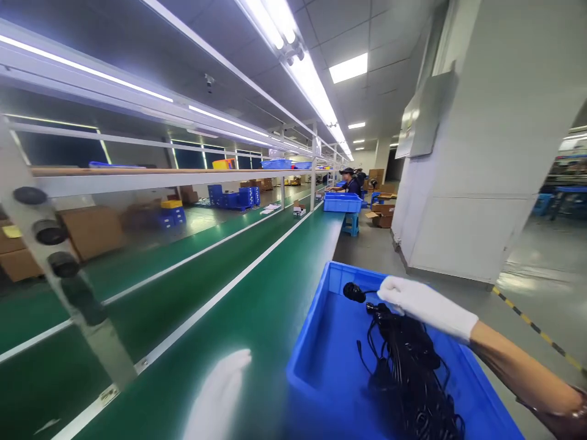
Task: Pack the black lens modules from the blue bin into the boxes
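Note:
My right hand (403, 294), in a white glove, is closed over the far side of a blue plastic bin (316, 333). A thin black cable runs from its fingers to a dark rounded bundle or plug (354, 292) at the left. Below the hand, a heap of black cables (408, 357) with glossy dark parts fills the right side of the bin. My left hand (222, 385), also white-gloved and blurred, is over the green worktop (270, 293) left of the bin. Its fingers stretch forward, and nothing shows in them.
A metal post (76, 287) rises at the left, under a long shelf (183, 177). Farther along the bench are a small open carton (299, 209) and another blue bin (342, 202), with a seated co-worker (351, 183) behind. A white pillar (477, 183) stands at the right.

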Demonstrator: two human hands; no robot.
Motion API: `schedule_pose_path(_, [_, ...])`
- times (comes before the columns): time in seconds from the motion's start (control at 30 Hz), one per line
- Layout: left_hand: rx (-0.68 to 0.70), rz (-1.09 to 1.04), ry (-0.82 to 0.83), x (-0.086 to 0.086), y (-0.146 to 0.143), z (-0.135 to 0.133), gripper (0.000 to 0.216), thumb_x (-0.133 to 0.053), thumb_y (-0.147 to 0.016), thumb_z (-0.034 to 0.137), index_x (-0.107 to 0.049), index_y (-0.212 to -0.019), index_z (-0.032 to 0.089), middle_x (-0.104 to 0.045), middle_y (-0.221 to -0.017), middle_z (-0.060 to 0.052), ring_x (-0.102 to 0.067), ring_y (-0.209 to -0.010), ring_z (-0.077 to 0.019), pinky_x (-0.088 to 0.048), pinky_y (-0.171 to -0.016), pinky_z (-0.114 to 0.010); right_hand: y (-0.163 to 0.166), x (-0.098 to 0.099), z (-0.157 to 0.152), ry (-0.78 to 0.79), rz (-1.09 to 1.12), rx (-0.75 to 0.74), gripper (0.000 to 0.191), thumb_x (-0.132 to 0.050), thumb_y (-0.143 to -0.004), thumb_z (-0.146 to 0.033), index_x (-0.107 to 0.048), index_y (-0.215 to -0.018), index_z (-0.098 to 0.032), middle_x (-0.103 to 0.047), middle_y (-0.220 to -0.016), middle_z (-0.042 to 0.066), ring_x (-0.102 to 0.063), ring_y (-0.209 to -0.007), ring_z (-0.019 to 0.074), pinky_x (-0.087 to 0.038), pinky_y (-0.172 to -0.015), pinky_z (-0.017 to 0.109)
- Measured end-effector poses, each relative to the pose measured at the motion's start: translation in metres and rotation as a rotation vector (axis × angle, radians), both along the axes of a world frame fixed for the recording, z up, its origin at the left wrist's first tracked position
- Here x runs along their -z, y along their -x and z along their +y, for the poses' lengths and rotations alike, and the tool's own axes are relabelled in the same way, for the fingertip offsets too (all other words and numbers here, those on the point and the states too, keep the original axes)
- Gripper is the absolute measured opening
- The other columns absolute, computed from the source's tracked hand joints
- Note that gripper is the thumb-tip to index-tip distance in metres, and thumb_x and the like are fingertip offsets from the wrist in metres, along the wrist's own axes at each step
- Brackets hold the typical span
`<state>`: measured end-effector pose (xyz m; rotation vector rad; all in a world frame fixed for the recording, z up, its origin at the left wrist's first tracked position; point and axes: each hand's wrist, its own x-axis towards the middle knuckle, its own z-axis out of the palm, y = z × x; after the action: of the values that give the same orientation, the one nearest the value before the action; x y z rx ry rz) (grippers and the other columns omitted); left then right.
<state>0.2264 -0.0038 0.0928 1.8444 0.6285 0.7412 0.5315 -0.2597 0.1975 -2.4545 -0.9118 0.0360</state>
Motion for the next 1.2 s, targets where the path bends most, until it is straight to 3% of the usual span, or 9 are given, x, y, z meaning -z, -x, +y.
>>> schedule_pose_path(0.2, [0.155, -0.006, 0.145, -0.034, -0.017, -0.026, 0.042, -0.045, -0.088, 0.055, -0.062, -0.117, 0.03, -0.063, -0.123, -0.005, -0.059, -0.11, -0.0255, -0.044, -0.102, -0.042, 0.061, -0.087, 0.028, -0.119, -0.126, -0.16, 0.026, -0.047, -0.085, -0.045, -0.052, -0.075, -0.021, -0.056, -0.071, -0.002, -0.048, -0.064, 0.0127, -0.036, -0.059, 0.024])
schedule_pose_path(0.33, [0.424, -0.235, 0.472, -0.065, -0.04, -0.047, 0.052, -0.051, -0.085, 0.055, -0.049, -0.128, 0.025, -0.058, -0.125, -0.009, -0.062, -0.095, -0.0224, -0.046, -0.096, -0.04, 0.093, -0.104, 0.048, -0.065, -0.213, -0.269, 0.014, -0.051, -0.083, -0.032, -0.056, -0.076, -0.02, -0.057, -0.066, -0.005, -0.049, -0.058, 0.0096, -0.035, -0.058, 0.022])
schedule_pose_path(0.4, [0.52, -0.306, 0.726, -0.079, -0.053, -0.056, 0.054, -0.052, -0.085, 0.054, -0.047, -0.128, 0.021, -0.064, -0.106, -0.009, -0.06, -0.075, -0.017, -0.05, -0.083, -0.037, 0.105, -0.097, 0.061, -0.025, -0.274, -0.35, 0.009, -0.053, -0.08, -0.026, -0.056, -0.075, -0.02, -0.056, -0.061, -0.006, -0.047, -0.055, 0.0083, -0.033, -0.056, 0.021])
schedule_pose_path(0.5, [0.509, -0.393, 1.043, -0.088, -0.069, -0.062, 0.044, -0.05, -0.088, 0.051, -0.055, -0.116, 0.016, -0.061, -0.076, -0.003, -0.05, -0.056, -0.0105, -0.049, -0.062, -0.028, 0.117, -0.076, 0.079, -0.011, -0.433, -0.488, 0.007, -0.055, -0.079, -0.022, -0.057, -0.074, -0.02, -0.052, -0.055, -0.007, -0.042, -0.05, 0.0077, -0.027, -0.052, 0.021])
schedule_pose_path(0.67, [0.383, -0.678, 1.253, -0.083, -0.065, -0.048, 0.028, -0.055, -0.089, 0.04, -0.06, -0.097, 0.014, -0.061, -0.087, -0.006, -0.051, -0.06, -0.0073, -0.045, -0.055, -0.019, 0.138, -0.038, 0.106, -0.106, -0.81, -0.705, 0.021, -0.047, -0.088, -0.024, -0.054, -0.068, -0.021, -0.055, -0.056, -0.004, -0.044, -0.048, 0.0107, -0.019, -0.049, 0.028])
schedule_pose_path(0.77, [0.226, -0.798, 1.167, -0.085, -0.039, -0.036, 0.03, -0.056, -0.087, 0.043, -0.059, -0.098, 0.015, -0.061, -0.088, -0.005, -0.05, -0.06, -0.0057, -0.044, -0.054, -0.016, 0.158, -0.023, 0.128, -0.126, -0.883, -0.903, 0.019, -0.049, -0.087, -0.029, -0.055, -0.071, -0.022, -0.054, -0.053, -0.003, -0.041, -0.042, 0.0121, -0.015, -0.046, 0.031])
schedule_pose_path(0.9, [0.001, -0.882, 0.865, -0.084, 0.018, -0.021, 0.032, -0.053, -0.088, 0.048, -0.057, -0.084, 0.016, -0.046, -0.056, 0.005, -0.029, -0.04, -0.0009, -0.027, -0.039, -0.014, 0.177, -0.022, 0.185, -0.163, -0.73, -1.188, 0.026, -0.05, -0.088, -0.039, -0.059, -0.069, -0.024, -0.055, -0.054, -0.004, -0.045, -0.045, 0.0106, -0.021, -0.046, 0.027])
schedule_pose_path(1.03, [-0.193, -1.014, 0.776, -0.064, 0.078, -0.002, 0.03, -0.055, -0.086, 0.049, -0.054, -0.081, 0.019, -0.045, -0.056, 0.007, -0.015, -0.032, 0.0009, -0.015, -0.03, -0.016, 0.196, -0.02, 0.286, -0.357, -0.662, -1.027, 0.026, -0.046, -0.094, -0.033, -0.062, -0.076, -0.023, -0.064, -0.07, -0.001, -0.057, -0.063, 0.0126, -0.032, -0.056, 0.025])
schedule_pose_path(1.2, [-0.239, -0.952, 0.734, -0.017, 0.117, 0.015, 0.036, -0.058, -0.081, 0.055, -0.054, -0.079, 0.019, -0.045, -0.052, 0.006, -0.018, -0.03, -0.0007, -0.017, -0.029, -0.018, 0.231, 0.011, 0.397, -0.485, -0.629, -0.97, 0.027, -0.057, -0.089, -0.042, -0.063, -0.098, -0.018, -0.068, -0.092, 0.007, -0.062, -0.085, 0.0195, -0.042, -0.067, 0.026])
